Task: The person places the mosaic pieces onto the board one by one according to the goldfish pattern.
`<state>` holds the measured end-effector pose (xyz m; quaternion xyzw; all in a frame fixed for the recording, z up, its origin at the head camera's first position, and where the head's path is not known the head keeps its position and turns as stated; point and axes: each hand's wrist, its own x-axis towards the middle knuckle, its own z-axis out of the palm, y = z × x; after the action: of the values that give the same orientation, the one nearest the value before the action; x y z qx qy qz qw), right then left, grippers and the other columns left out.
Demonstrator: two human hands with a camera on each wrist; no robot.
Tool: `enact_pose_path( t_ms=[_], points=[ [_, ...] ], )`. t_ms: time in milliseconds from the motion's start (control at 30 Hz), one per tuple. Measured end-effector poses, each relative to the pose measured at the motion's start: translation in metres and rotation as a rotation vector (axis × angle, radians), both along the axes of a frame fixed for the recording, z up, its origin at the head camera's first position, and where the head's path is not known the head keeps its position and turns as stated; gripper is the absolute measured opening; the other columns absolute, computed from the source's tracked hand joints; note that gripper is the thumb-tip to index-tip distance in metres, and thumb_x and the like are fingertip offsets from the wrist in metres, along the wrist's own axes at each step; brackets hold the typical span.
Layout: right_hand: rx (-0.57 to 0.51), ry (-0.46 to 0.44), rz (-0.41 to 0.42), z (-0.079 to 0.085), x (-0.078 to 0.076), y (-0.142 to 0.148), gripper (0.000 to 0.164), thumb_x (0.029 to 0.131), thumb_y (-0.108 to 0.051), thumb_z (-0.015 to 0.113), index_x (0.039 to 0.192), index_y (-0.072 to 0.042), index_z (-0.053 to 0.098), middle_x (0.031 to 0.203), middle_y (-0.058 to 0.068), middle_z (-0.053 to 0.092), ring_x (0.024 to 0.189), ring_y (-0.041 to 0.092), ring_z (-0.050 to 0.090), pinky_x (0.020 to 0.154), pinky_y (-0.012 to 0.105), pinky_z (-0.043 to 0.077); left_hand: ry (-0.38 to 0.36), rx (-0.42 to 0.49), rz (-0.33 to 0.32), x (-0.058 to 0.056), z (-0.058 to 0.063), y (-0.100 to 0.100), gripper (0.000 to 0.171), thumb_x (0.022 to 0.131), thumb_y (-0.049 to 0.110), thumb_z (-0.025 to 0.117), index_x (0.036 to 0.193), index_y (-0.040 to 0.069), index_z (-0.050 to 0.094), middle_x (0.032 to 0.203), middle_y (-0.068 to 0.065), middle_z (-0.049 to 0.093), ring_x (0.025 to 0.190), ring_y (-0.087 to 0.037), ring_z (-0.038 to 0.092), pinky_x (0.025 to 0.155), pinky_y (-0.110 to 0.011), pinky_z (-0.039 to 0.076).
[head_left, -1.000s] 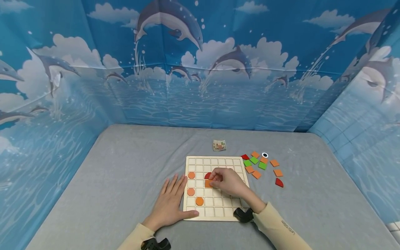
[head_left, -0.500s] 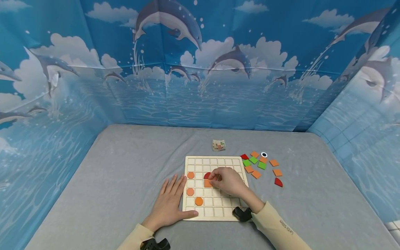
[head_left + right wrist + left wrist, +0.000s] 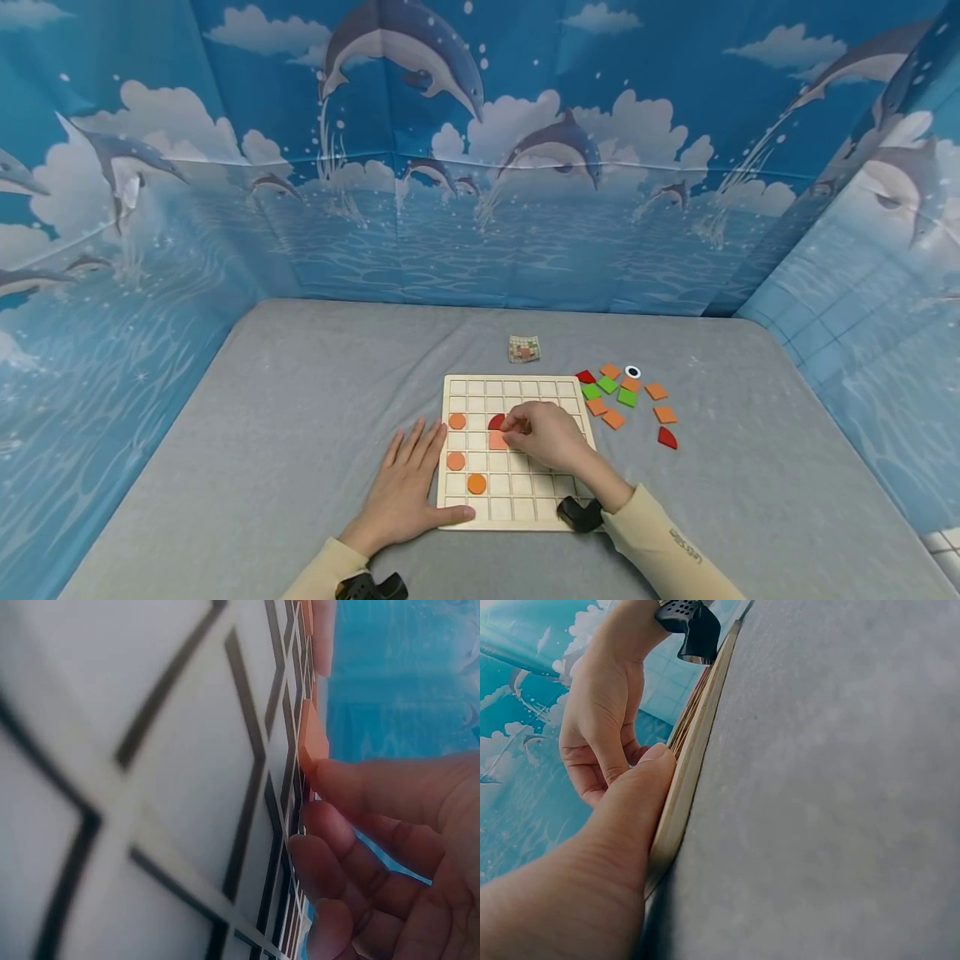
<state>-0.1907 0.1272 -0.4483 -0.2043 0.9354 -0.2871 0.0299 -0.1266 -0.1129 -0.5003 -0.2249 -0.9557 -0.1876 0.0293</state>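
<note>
A pale wooden grid board (image 3: 523,507) lies on the grey table. My right hand (image 3: 551,435) reaches over its middle, thumb and forefinger pinching the right edge of an orange square tile (image 3: 497,440). In the right wrist view, the thumb presses on that tile (image 3: 313,735) and the other fingers curl beneath. Just beyond it lies a red quarter-round piece (image 3: 496,422), partly covered by the fingertips. My left hand (image 3: 405,483) rests flat by the board's left edge, fingers straight, with its thumb (image 3: 641,784) over the near rim.
Several orange discs (image 3: 476,484) sit in cells on the board's left side. To the right lie loose orange squares (image 3: 665,414), green squares (image 3: 627,397), red quarter-rounds (image 3: 667,437) and a white-and-black ring piece (image 3: 633,372). A small patterned card (image 3: 524,349) lies behind the board.
The orange square at the right fingertips looks paler than before, as if its face has tilted slightly. Both hands stay almost in place.
</note>
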Motion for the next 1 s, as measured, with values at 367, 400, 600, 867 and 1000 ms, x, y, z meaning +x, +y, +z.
enact_pose_path(
  t_ms=[367,400,600,867,1000],
  points=[
    [0.034,-0.005,-0.010,-0.0023,-0.0002,-0.0009,0.013,0.081,-0.015,0.076,0.074,-0.022,0.067,0.063,-0.013,0.052,0.058,0.007,0.046,0.054,0.026,0.040,0.006,0.011,-0.002,0.0000,-0.0012,-0.0003,0.115,0.072,0.083,0.048,0.152,0.005,0.019,0.156,-0.007,0.017,0.143,-0.027,0.007,0.113,-0.046,0.001],
    [0.037,0.000,-0.009,-0.0021,-0.0001,-0.0010,0.014,0.081,-0.015,0.076,0.074,-0.022,0.067,0.063,-0.014,0.051,0.058,0.007,0.046,0.054,0.026,0.039,0.011,0.014,-0.004,-0.0001,-0.0014,-0.0002,0.115,0.072,0.083,0.048,0.152,0.005,0.020,0.156,-0.008,0.018,0.143,-0.028,0.008,0.113,-0.047,0.002],
    [0.045,0.002,-0.012,-0.0015,0.0004,-0.0011,0.014,0.080,-0.017,0.076,0.073,-0.023,0.066,0.061,-0.014,0.051,0.056,0.007,0.046,0.053,0.027,0.038,0.013,0.007,-0.005,-0.0010,-0.0020,-0.0005,0.116,0.072,0.084,0.047,0.152,0.005,0.019,0.157,-0.007,0.017,0.143,-0.026,0.007,0.113,-0.045,0.001],
    [0.032,-0.015,-0.018,-0.0022,0.0018,0.0018,0.013,0.080,-0.018,0.077,0.075,-0.022,0.066,0.063,-0.013,0.052,0.057,0.007,0.047,0.055,0.027,0.039,0.014,0.002,-0.005,-0.0006,-0.0017,-0.0003,0.115,0.072,0.085,0.045,0.152,0.007,0.018,0.157,-0.006,0.017,0.143,-0.025,0.006,0.113,-0.044,0.001],
    [0.009,-0.028,-0.015,-0.0028,0.0022,0.0054,0.010,0.080,-0.018,0.077,0.077,-0.021,0.068,0.065,-0.013,0.053,0.059,0.007,0.048,0.057,0.028,0.041,0.016,-0.005,-0.002,-0.0011,-0.0020,-0.0005,0.115,0.072,0.085,0.044,0.152,0.007,0.018,0.157,-0.005,0.017,0.143,-0.026,0.007,0.113,-0.044,0.001]
  ],
)
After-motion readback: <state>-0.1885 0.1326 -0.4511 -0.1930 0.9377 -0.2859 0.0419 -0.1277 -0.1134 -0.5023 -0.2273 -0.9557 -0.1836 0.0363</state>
